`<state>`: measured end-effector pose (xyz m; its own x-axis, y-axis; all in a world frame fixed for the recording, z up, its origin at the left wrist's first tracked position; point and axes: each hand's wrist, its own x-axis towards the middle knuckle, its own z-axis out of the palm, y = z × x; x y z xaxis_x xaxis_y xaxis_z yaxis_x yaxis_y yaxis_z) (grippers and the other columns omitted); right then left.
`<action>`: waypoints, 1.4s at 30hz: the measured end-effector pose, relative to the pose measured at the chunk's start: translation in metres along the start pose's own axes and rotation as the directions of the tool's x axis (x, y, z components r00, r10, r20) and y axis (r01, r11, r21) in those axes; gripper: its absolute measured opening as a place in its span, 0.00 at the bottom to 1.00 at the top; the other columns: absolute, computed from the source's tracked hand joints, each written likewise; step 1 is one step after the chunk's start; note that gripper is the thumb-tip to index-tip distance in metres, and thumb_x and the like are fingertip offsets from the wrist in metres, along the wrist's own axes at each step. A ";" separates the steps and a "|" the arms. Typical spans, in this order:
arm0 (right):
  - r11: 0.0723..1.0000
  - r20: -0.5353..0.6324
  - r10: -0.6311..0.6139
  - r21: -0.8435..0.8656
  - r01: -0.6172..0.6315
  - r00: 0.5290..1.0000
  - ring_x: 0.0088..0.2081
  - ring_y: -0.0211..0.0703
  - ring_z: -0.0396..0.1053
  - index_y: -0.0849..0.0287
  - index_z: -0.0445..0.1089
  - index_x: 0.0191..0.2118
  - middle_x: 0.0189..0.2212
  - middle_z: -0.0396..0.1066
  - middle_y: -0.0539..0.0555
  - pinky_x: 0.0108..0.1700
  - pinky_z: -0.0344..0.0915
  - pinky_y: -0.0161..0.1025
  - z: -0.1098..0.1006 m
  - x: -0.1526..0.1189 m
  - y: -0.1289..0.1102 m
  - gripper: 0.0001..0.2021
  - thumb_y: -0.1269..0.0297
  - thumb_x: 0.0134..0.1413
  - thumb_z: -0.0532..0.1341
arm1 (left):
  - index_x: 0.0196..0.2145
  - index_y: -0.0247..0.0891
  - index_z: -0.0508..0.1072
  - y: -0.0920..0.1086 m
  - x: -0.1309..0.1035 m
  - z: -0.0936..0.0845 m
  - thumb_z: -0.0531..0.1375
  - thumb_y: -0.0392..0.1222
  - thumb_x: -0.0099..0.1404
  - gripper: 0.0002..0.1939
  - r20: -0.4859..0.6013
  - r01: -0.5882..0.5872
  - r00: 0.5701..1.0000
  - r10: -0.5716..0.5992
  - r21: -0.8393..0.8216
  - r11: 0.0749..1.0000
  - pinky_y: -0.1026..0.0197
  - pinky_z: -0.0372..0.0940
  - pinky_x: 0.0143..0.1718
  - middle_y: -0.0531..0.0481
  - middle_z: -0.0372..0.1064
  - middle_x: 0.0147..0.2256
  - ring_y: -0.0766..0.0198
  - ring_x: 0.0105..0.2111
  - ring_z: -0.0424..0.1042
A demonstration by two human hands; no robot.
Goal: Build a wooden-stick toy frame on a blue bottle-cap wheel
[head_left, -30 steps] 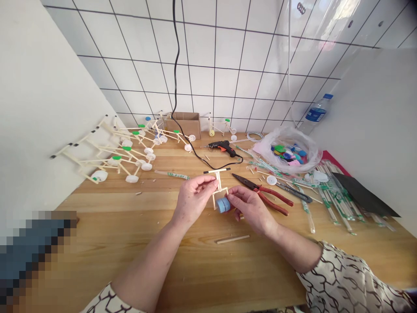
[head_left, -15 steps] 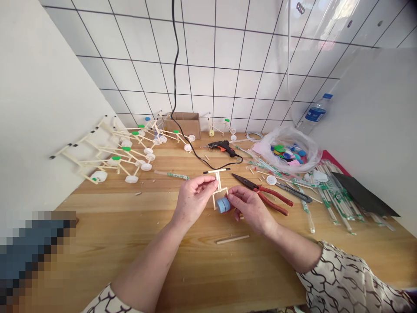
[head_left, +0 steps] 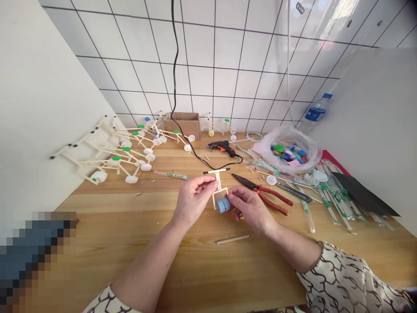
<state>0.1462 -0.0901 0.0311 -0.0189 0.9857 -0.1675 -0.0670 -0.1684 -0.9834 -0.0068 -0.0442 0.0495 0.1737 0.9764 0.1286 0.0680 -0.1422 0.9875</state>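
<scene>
Between my hands is a small wooden-stick frame (head_left: 219, 190), with a crossbar that has black ends at its top and a fork of sticks below. My left hand (head_left: 194, 195) pinches the upright sticks just under the crossbar. The fingers of my right hand (head_left: 249, 208) are closed around the fork's right side. Blue bottle caps (head_left: 223, 205), set together like a wheel, sit between the fork's legs beside my right fingertips. Whether the right fingers also grip the caps is hidden. A loose wooden stick (head_left: 233, 239) lies on the table below my hands.
Several stick tricycle models (head_left: 114, 161) stand at the left. A black glue gun (head_left: 223, 148), its cord and a cardboard box (head_left: 184, 125) are behind. Red-handled pliers (head_left: 275, 200), a utility knife (head_left: 295, 191), wrapped chopsticks (head_left: 337, 195) and a bag of caps (head_left: 308, 163) lie right.
</scene>
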 end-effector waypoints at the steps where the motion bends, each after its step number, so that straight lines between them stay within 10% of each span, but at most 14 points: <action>1: 1.000 0.001 -0.001 -0.002 0.001 1.000 0.23 0.34 0.66 0.59 0.66 0.31 0.23 0.67 0.48 0.17 0.56 0.27 0.000 0.000 0.000 0.17 0.50 0.45 0.64 | 0.30 0.35 0.77 0.000 0.000 0.000 0.64 0.45 0.54 0.10 -0.001 0.000 1.000 0.000 -0.001 1.000 0.64 0.68 0.33 0.50 0.76 0.28 0.62 0.30 0.74; 42: 1.000 -0.011 0.003 -0.010 -0.003 1.000 0.23 0.34 0.66 0.59 0.66 0.31 0.22 0.67 0.48 0.16 0.56 0.27 0.000 0.000 0.000 0.16 0.50 0.46 0.63 | 0.30 0.35 0.77 -0.001 0.000 0.000 0.63 0.43 0.54 0.09 0.004 -0.008 1.000 0.008 0.007 1.000 0.65 0.68 0.33 0.50 0.76 0.28 0.63 0.29 0.73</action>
<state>0.1460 -0.0900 0.0310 -0.0083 0.9852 -0.1713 -0.0569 -0.1715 -0.9835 -0.0070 -0.0437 0.0487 0.1782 0.9745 0.1361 0.0731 -0.1511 0.9858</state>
